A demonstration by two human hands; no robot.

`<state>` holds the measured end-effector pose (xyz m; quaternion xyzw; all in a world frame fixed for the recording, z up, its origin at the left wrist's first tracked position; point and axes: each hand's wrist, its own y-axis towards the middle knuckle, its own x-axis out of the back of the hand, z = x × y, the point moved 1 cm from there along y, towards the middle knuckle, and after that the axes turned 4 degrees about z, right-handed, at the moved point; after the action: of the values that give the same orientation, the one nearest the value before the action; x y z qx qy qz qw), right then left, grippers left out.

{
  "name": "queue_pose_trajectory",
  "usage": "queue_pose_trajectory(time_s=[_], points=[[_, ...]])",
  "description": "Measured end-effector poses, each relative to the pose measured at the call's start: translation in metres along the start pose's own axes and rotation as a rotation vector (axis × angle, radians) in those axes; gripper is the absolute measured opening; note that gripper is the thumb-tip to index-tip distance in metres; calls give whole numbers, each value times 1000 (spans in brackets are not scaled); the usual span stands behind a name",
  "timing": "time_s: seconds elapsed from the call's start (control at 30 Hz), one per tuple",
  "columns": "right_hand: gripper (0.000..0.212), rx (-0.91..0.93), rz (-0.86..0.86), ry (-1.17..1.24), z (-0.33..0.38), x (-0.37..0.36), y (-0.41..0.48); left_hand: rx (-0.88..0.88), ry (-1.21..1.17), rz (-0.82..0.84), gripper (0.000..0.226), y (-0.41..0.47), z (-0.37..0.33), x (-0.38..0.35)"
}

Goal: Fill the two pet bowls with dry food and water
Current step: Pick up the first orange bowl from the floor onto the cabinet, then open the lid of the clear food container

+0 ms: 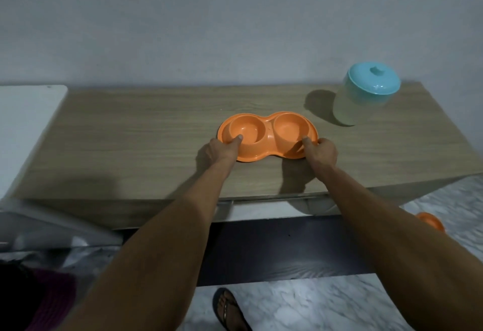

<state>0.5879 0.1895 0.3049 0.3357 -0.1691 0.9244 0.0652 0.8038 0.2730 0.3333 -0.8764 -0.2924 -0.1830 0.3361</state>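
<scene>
Left grip (pixel 222 148) and right grip (pixel 322 151) each pinch the near rim of the empty bowl (pixel 266 137) on the bench (pixel 130 134); it looks light, stiff plastic, best carried two-handed.

Wood-grain tabletop (pixel 130 134), long, set against a plain grey wall (pixel 209 30). White panel (pixel 26 121) abutting its left end. Dark board (pixel 287 252) below the front edge. Marble-pattern floor (pixel 326 307), pale grey. One dark flip-flop (pixel 227 309) (worn, toes showing). Maroon fabric (pixel 52 299), lower left corner. Blurred grey-white object (pixel 39 229) below the panel, kind not discernible.
</scene>
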Motion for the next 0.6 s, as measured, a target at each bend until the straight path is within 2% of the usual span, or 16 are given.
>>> queue_pose_trajectory(time_s=[0.27,0.47,0.6], points=[[44,126,21,51,-11,13,-89,-40,-140,-89,64,-63,44,33],[38,172,77,91,-55,2,-161,-74,-271,-249,41,-116,116,55],[27,185,154,65,-90,-17,-195,2,-315,-235,33,-135,168,60]])
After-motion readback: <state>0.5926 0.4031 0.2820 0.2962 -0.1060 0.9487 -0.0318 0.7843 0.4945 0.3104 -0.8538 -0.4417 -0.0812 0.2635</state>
